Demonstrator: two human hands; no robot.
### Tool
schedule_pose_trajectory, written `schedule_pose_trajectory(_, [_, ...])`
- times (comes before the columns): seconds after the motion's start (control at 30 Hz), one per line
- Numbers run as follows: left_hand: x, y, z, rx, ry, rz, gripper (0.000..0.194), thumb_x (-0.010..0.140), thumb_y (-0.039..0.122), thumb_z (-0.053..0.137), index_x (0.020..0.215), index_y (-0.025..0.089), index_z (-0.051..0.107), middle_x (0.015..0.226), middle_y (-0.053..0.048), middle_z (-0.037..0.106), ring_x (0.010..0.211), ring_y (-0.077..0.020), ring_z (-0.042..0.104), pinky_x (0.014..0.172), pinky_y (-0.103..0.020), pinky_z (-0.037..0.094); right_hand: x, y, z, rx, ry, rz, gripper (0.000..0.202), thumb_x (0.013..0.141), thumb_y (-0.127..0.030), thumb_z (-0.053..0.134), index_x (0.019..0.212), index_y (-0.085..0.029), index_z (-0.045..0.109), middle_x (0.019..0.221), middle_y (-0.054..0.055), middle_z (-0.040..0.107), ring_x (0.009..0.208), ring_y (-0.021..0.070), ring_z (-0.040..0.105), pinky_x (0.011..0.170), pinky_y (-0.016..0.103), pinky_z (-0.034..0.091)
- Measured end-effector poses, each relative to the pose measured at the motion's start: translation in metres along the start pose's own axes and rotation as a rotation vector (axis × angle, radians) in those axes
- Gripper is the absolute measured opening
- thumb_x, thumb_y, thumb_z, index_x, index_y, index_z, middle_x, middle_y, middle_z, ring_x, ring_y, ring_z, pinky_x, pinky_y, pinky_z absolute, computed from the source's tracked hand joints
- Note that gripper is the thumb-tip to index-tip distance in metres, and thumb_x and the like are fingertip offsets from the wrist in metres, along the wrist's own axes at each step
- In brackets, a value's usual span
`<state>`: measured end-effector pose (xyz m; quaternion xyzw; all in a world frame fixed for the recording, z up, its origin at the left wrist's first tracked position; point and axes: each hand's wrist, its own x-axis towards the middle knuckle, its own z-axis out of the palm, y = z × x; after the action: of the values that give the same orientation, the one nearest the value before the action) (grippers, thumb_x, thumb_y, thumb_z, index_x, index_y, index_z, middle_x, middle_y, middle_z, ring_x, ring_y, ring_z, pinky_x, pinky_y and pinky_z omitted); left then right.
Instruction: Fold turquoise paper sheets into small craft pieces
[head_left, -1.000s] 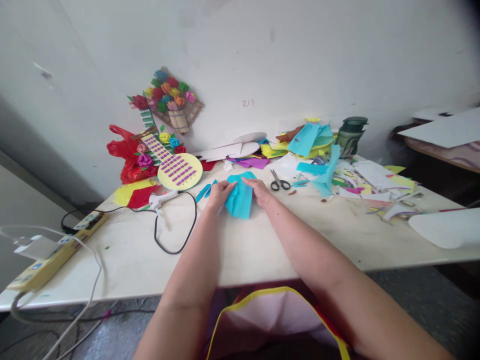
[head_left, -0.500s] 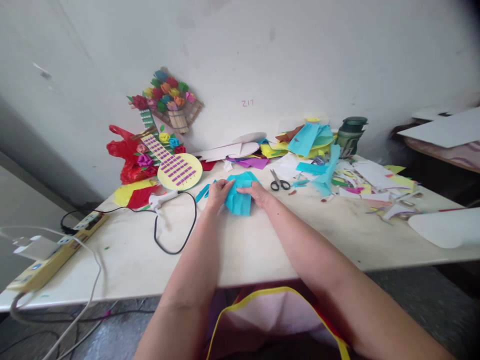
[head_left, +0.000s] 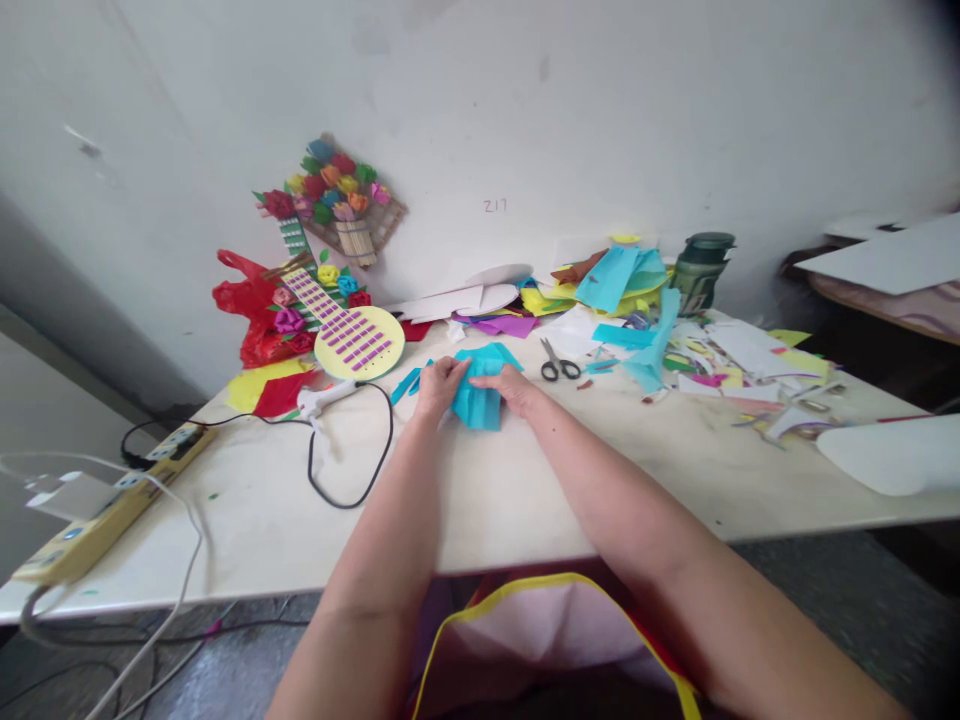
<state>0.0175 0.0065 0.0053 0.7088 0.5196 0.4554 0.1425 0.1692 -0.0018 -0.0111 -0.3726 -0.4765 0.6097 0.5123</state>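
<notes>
While both forearms reach forward over the white table (head_left: 517, 510), my left hand (head_left: 441, 388) is nearly closed, with thumb and fingertips pinching the left side of the blue paper (head_left: 480, 406). My right hand (head_left: 514, 388) is partly closed at the opposite side, its thumb laid across the paper and pointing left; the fingers beneath are mostly hidden, so how tightly they curl I cannot tell. The two hands are apart, with the paper spanning between them. The paper is located in front of me, above or on the table near its middle; contact with the surface cannot be confirmed. Its long axis appears to run from me toward the wall (head_left: 465, 120), the far edge slanting off to the right and the near edge facing me, creased and uneven. Scissors (head_left: 559, 362) lie to the right of my right hand, black handles toward me, blades pointing away. Blue strips (head_left: 406, 385) lie just beside my left hand, and farther left is a white glue gun (head_left: 327, 398) with its black cord (head_left: 390, 440) looped on the table
</notes>
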Motion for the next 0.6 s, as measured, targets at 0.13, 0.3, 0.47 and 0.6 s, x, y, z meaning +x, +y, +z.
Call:
schedule_pose_trajectory(0.13, [0.0001,-0.0012,0.0004,0.011,0.002,-0.007,0.035,0.078,0.047,0.051,0.061,0.016,0.055,0.055,0.002,0.051,0.057,-0.0105,0.043,0.056,-0.023,0.035,0.0016,0.0014,0.0012,-0.016,0.035,-0.01,0.04,0.042,-0.026,0.083,0.078,-0.017,0.068,0.081,0.003,0.072,0.089,0.0235,0.065,0.087,0.041,0.049])
schedule_pose_trajectory(0.3, [0.0005,-0.0015,-0.0011,-0.002,-0.013,-0.023,0.036,0.079,0.048,0.05,0.061,0.017,0.052,0.056,0.003,0.048,0.057,-0.01,0.041,0.056,-0.023,0.034,-0.0039,-0.0052,0.0034,-0.032,0.085,0.018,0.038,0.041,-0.027,0.083,0.075,-0.018,0.067,0.079,0.003,0.072,0.083,0.0222,0.066,0.085,0.041,0.051])
schedule_pose_trajectory(0.47, [0.0013,-0.0035,-0.0022,-0.007,-0.027,-0.032,0.037,0.078,0.049,0.05,0.06,0.017,0.051,0.055,0.003,0.047,0.057,-0.01,0.04,0.055,-0.023,0.033,-0.0052,-0.0064,0.0036,-0.043,0.091,0.01,0.039,0.042,-0.027,0.083,0.076,-0.018,0.067,0.081,0.004,0.072,0.083,0.022,0.066,0.085,0.041,0.052])
schedule_pose_trajectory(0.6, [0.0014,-0.0051,-0.0016,-0.008,-0.034,-0.04,0.038,0.077,0.051,0.05,0.061,0.016,0.054,0.056,0.002,0.049,0.057,-0.0108,0.041,0.054,-0.023,0.033,-0.0027,-0.0033,0.0022,-0.042,0.071,-0.005,0.04,0.041,-0.026,0.084,0.076,-0.017,0.067,0.08,0.004,0.072,0.083,0.023,0.066,0.086,0.041,0.051])
